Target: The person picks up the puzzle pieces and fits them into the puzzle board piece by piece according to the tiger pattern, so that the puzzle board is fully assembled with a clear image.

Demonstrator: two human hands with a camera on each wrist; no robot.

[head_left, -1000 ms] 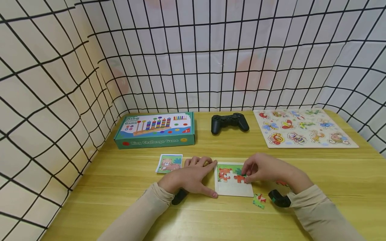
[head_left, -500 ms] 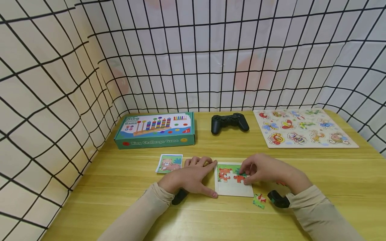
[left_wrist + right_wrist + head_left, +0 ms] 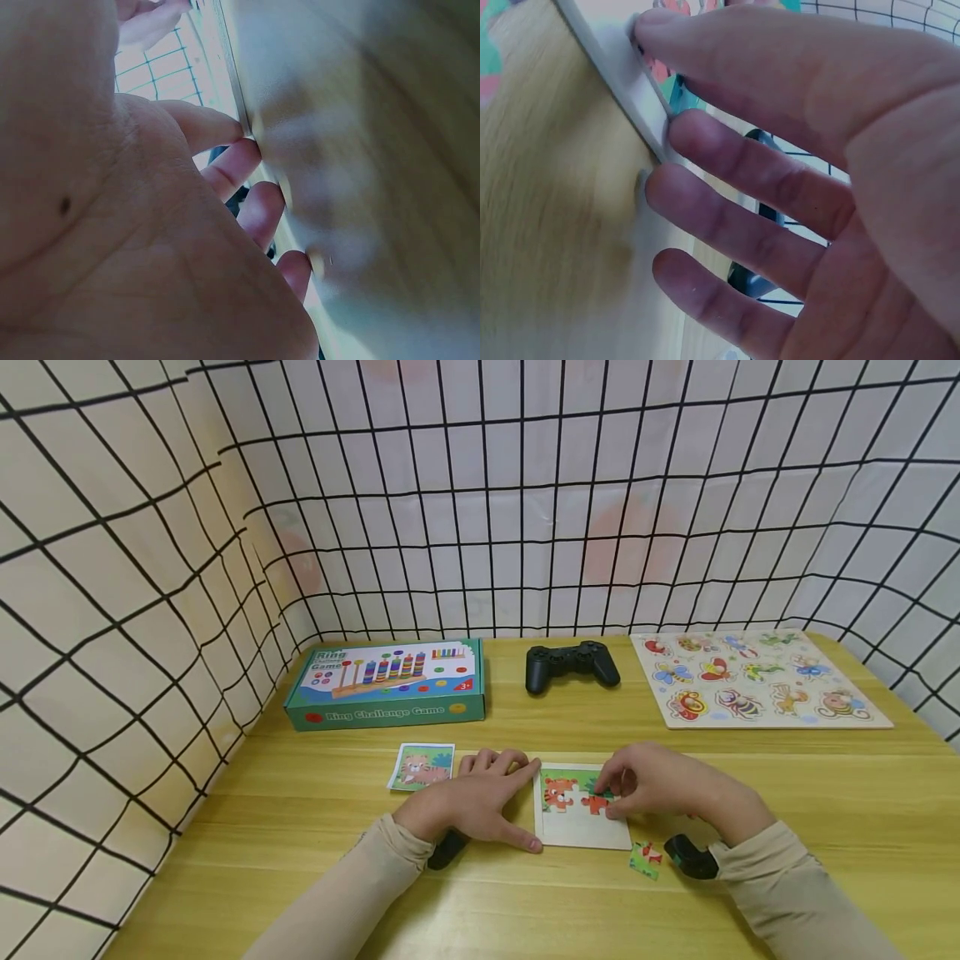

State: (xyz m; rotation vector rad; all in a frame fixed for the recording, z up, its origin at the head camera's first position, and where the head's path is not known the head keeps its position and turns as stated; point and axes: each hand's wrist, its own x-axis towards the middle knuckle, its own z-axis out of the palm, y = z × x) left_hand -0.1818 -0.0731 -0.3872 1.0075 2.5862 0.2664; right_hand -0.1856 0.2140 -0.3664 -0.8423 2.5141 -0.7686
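A small tiger jigsaw lies in a white-rimmed tray (image 3: 577, 835), its lower part bare. My left hand (image 3: 483, 797) is spread on the table at the tray's left side, index fingertip and thumb tip at its edge. In the left wrist view the left fingertips (image 3: 262, 206) rest on the wood. At the tray's right side my right hand (image 3: 671, 785) pinches an orange-and-green puzzle piece (image 3: 596, 805) between thumb and index finger; its far part is hidden by the fingers. A loose puzzle piece (image 3: 645, 860) lies by the tray's lower right corner.
A tiger picture card (image 3: 422, 767) lies left of the tray. Behind stand a green Ring Challenge Game box (image 3: 386, 685), a black game controller (image 3: 572, 666) and an insect puzzle board (image 3: 757, 681). Another reddish piece is mostly covered by the right wrist. A black-gridded sheet surrounds the table.
My right hand has shifted slightly left over the tray, its index finger drawing a little farther in with the thumb. The left hand has stayed still.
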